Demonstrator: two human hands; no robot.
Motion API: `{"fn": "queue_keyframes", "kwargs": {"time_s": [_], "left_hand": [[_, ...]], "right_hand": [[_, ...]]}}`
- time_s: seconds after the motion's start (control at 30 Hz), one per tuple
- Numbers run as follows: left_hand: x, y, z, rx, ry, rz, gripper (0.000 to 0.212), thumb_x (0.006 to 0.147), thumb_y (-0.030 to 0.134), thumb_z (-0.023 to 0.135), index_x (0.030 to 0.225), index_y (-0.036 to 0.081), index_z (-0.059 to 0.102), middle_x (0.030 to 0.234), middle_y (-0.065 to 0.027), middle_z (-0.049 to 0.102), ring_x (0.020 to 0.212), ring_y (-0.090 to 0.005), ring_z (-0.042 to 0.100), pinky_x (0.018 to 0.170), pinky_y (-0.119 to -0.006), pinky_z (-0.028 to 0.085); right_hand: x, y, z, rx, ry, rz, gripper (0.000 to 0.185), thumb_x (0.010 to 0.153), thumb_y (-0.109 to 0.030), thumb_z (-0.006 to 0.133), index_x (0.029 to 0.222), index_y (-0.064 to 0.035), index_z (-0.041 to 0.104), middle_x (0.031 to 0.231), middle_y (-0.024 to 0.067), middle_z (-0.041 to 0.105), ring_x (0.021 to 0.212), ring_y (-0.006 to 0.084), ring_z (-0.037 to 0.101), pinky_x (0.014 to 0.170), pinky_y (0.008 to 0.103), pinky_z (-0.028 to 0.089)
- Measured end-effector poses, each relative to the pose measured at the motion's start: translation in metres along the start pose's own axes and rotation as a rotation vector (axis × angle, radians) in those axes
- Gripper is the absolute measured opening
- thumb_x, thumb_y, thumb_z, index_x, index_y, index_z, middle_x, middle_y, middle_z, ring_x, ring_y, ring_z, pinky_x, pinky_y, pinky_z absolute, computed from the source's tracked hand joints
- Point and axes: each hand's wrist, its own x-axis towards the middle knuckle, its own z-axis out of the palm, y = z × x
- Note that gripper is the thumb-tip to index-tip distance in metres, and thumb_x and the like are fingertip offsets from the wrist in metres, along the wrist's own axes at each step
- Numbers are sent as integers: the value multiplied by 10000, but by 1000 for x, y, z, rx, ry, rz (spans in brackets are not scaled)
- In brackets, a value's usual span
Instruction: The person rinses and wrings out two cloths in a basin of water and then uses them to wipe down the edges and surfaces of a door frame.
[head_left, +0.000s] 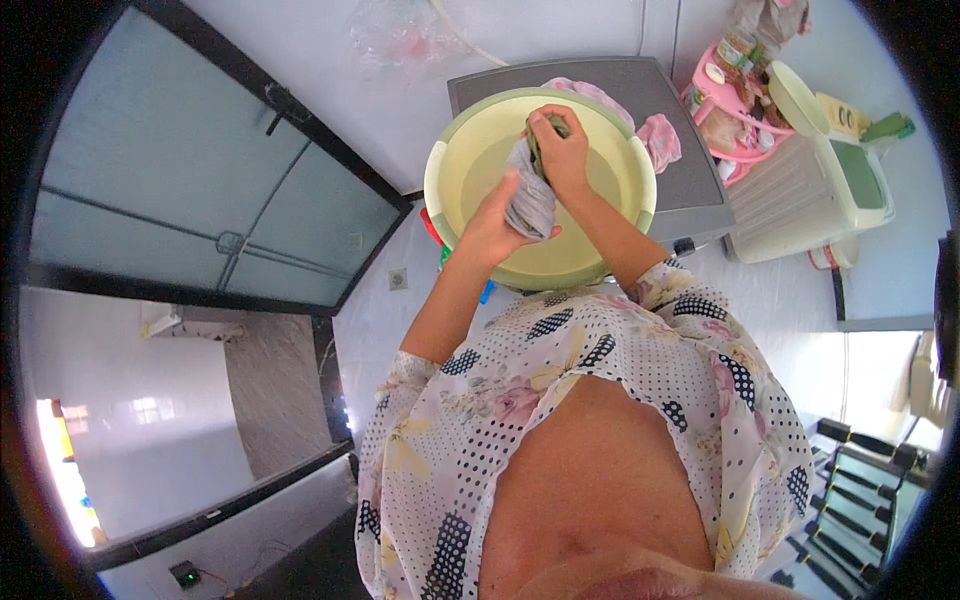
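Note:
Over a wide pale-yellow basin (450, 165) with a green-and-cream rim, both my hands hold a bunched cloth (531, 195), grey with olive-green parts. My left hand (491, 225) cups its lower grey end from the left and beneath. The upper olive-green end is pinched by the fingers of my right hand (564, 146). Shallow water (487, 169) appears to lie in the basin below. The basin rests on a dark grey flat top (694, 165). Beside its rim lie a pink-and-white cloth (660, 142) and another pink patterned cloth (596, 97), partly hidden behind the basin.
A pink plastic rack (724, 97) with bottles and packets stands at the right, near a translucent bin (787, 195) and a pale-green bowl (796, 97). A black-framed frosted-glass door (172, 150) is at the left. Black metal racking (855, 487) is at lower right.

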Motion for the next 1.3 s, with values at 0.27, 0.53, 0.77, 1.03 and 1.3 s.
{"fn": "queue_keyframes", "kwargs": {"time_s": [0.27,0.53,0.77,1.03,1.3], "left_hand": [[8,11,-1,1983,585,680,264,620,179,615,829,71,496,831,-73,551,800,-276,535,616,-366,452],[45,35,0,2547,142,557,138,687,115,523,824,118,540,803,-68,538,786,-242,534,595,-378,450],[60,64,-9,2559,229,627,162,674,123,541,835,106,539,853,-77,535,839,-251,518,634,-373,441],[61,64,-21,571,216,564,239,781,213,514,912,13,513,944,-106,535,919,-231,499,753,-370,426],[31,44,10,-36,436,60,300,774,315,565,917,53,532,873,-60,557,822,-188,550,704,-346,453]], "right_hand": [[12,25,-1,29,-3,352,124,781,-107,507,845,-9,467,640,59,484,562,145,492,516,285,421],[52,153,-80,-72,-203,529,288,610,-129,667,833,-31,513,792,111,557,704,240,554,584,349,447],[46,117,-75,57,-265,484,393,638,-154,681,958,-30,490,870,95,529,822,206,534,673,383,472],[21,-12,-37,-347,-154,-31,258,704,-69,615,893,-42,441,845,50,505,745,117,505,673,267,442],[-3,-26,-8,-277,-278,-269,213,701,-68,608,866,-38,476,835,39,505,775,105,483,662,249,409]]}}
